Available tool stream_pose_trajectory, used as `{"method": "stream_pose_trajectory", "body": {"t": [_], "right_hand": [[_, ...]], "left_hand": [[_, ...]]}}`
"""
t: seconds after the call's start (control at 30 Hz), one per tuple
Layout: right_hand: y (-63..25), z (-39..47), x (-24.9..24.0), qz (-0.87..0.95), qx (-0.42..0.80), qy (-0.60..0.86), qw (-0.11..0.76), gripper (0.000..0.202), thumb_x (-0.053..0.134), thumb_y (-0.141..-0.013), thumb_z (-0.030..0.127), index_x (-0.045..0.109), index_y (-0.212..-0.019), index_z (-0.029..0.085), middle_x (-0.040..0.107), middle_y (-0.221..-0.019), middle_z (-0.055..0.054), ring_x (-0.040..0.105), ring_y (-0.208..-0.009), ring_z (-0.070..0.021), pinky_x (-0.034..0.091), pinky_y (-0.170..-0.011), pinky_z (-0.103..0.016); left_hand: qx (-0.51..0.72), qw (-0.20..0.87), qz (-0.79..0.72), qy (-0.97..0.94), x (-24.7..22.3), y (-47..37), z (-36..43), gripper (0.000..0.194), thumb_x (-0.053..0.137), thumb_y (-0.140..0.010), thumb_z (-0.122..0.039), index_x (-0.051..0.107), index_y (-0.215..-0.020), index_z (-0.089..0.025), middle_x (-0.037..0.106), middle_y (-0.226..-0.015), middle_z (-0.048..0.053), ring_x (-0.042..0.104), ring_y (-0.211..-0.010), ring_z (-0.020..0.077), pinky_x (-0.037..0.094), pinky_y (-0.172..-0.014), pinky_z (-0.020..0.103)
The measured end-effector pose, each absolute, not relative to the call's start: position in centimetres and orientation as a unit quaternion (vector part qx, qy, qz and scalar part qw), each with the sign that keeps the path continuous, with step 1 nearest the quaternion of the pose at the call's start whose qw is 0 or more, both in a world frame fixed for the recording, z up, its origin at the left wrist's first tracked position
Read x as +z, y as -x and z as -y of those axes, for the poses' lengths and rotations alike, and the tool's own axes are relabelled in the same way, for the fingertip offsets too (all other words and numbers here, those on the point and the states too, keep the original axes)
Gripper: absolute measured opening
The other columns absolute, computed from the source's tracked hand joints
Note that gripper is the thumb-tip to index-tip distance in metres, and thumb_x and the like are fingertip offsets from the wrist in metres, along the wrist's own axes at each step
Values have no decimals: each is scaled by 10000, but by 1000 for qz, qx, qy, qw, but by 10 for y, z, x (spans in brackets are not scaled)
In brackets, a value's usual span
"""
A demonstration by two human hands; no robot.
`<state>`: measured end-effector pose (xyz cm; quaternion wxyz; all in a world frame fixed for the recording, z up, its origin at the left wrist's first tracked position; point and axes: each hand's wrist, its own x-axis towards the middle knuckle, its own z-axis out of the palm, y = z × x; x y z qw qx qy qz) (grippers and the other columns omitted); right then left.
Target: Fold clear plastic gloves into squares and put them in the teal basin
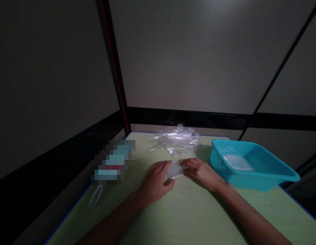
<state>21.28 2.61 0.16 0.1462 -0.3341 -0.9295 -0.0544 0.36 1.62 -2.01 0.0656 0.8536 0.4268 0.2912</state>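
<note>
A small, flat, whitish translucent packet (175, 170) lies on the pale green table between my two hands. My left hand (155, 182) has its curved fingers at the packet's left edge, with the thumb apart from them near the lower corner. From the other side, my right hand (202, 173) grips the right edge with bent fingers; its thumb is mostly hidden. Just beyond the hands sits a loose heap of clear plastic bags (177, 137). What the packet contains, if anything, I cannot make out.
A turquoise plastic basin (260, 180) stands at the right, with a similar whitish flat packet (238, 162) inside. At the left edge is a pixelated bluish item (113, 161) with a white loop (96, 195). Dark-trimmed panels (186, 68) rise behind the table (183, 217).
</note>
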Motion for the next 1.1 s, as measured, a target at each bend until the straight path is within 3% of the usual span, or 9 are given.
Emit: {"method": "stream_pose_trajectory", "body": {"t": [0.17, 0.3, 0.4, 0.5, 0.67, 0.8, 0.97, 1.1], "right_hand": [[-204, -28, -3, 931, -64, 335, 130, 260, 365, -865, 202, 613, -937, 170, 603, -991, -68, 519, -931, -194, 397, -823, -343], [-200, -27, -3, 931, -24, 326, 160, 213, 396, -822, 166, 609, -839, 166, 598, -983, -79, 505, -948, -198, 367, -848, -351], [-199, -25, -3, 892, 127, 345, 262, 137, 445, -756, 148, 577, -772, 178, 598, -922, -58, 508, -908, -191, 359, -842, -344], [-197, -23, -4, 794, 285, 388, 370, 64, 478, -725, 165, 534, -701, 184, 563, -708, -4, 513, -699, -155, 403, -687, -294], [-188, -26, -8, 687, 363, 426, 464, 96, 467, -764, 271, 463, -727, 183, 444, -579, 40, 449, -539, -106, 361, -491, -212], [-181, -27, -8, 595, 445, 439, 506, 190, 461, -773, 360, 440, -846, 185, 450, -546, 53, 435, -438, -90, 341, -397, -193], [-172, -22, -11, 497, 551, 407, 533, 324, 586, -678, 343, 417, -920, 210, 593, -746, 3, 588, -638, -142, 490, -565, -284], [-160, -15, -15, 340, 654, 338, 585, 417, 716, -555, 214, 440, -867, 209, 626, -743, 28, 607, -708, -121, 495, -669, -256]], "left_hand": [[253, 74, -432, -863, -22, -4, -15, 511, 560, -665, -240, 403, -1149, -194, 542, -1083, 75, 493, -991, 220, 356, -885, 339], [270, 90, -434, -855, -22, -5, -16, 480, 567, -652, -219, 432, -1113, -212, 551, -1068, 62, 499, -982, 212, 362, -874, 331], [305, 114, -441, -836, -21, -5, -17, 348, 549, -658, -176, 503, -1001, -215, 583, -996, 43, 526, -927, 194, 386, -842, 306], [346, 159, -441, -813, -19, -7, -18, 152, 504, -686, -141, 552, -817, -201, 608, -888, 26, 554, -842, 167, 410, -788, 266], [416, 321, -448, -723, -16, -14, -17, 42, 502, -683, -166, 533, -657, -176, 583, -623, -11, 560, -601, 125, 427, -590, 213], [463, 513, -444, -570, -12, -17, -21, 114, 546, -618, -195, 451, -564, -163, 544, -499, -34, 553, -489, 112, 425, -493, 198], [491, 556, -451, -497, -11, -14, -26, 180, 563, -607, -268, 425, -580, -155, 550, -511, -32, 554, -454, 104, 443, -458, 204], [523, 569, -446, -452, -10, -14, -24, 198, 577, -607, -290, 431, -615, -156, 552, -560, -35, 551, -499, 92, 459, -496, 204]]}}
